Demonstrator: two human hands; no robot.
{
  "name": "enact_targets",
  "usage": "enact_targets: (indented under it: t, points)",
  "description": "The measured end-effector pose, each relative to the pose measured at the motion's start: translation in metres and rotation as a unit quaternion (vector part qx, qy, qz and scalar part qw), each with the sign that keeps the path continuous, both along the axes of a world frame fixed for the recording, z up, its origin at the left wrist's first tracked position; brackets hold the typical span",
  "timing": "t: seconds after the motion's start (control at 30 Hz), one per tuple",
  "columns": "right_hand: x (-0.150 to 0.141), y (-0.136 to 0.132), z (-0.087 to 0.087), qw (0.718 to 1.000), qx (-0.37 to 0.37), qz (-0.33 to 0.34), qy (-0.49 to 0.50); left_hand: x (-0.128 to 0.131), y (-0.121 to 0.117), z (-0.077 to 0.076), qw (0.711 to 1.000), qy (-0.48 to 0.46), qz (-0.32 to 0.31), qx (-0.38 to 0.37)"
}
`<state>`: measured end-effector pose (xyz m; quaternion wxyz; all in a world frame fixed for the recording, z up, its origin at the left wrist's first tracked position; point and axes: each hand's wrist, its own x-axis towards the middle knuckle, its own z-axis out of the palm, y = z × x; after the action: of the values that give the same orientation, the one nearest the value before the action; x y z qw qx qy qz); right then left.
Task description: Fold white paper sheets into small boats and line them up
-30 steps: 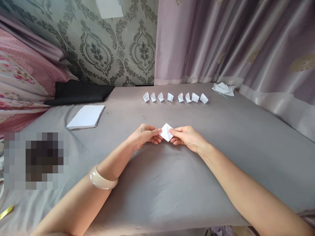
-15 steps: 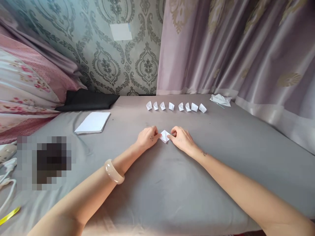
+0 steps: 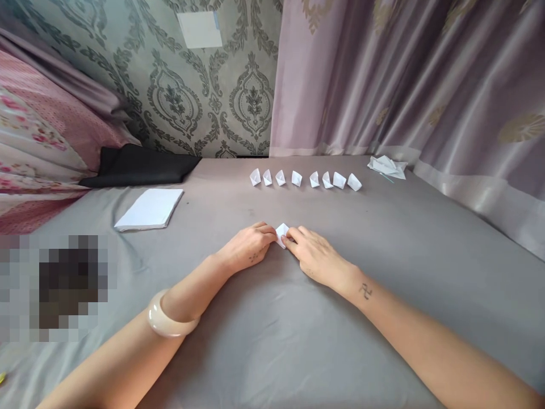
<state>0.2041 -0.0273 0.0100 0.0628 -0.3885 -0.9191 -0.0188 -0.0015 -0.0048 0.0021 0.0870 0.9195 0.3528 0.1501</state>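
A small white folded paper piece (image 3: pixel 281 233) lies on the grey sheet (image 3: pixel 272 335) in the middle. My left hand (image 3: pixel 249 247) presses on its left side with fingers together. My right hand (image 3: pixel 313 255) lies palm down on its right side, fingertips flat on the paper. Most of the piece is covered by my fingers. A row of several small white folded paper shapes (image 3: pixel 305 179) stands further back on the sheet.
A stack of white paper sheets (image 3: pixel 149 209) lies at the left. A black cloth (image 3: pixel 142 165) sits at the back left by the patterned wall. Crumpled white paper scraps (image 3: pixel 386 166) lie at the back right under the mauve curtain (image 3: pixel 404 79). Pink floral bedding (image 3: pixel 38 142) rises at far left.
The paper piece went from held up between both hands to pressed flat on the sheet. Both hands have closed in over it, the right hand turning palm down.
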Motion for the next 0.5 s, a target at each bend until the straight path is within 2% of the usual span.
enact_targets:
  t: [0.1,0.23,0.3,0.5]
  points:
    - [0.002,0.002,-0.003,0.999,-0.010,-0.004,0.031,0.005,-0.008,0.003,0.999,0.026,0.009,0.022]
    - [0.011,0.012,-0.012,0.985,-0.074,-0.014,0.158,0.011,-0.019,0.005,0.996,0.072,0.028,0.051]
    - [0.013,0.016,-0.014,0.978,-0.081,-0.034,0.190,0.012,-0.022,0.005,0.994,0.087,0.031,0.059]
    - [0.001,0.022,-0.015,0.991,-0.064,-0.060,0.099,0.015,-0.022,0.006,0.992,0.113,0.035,0.047]
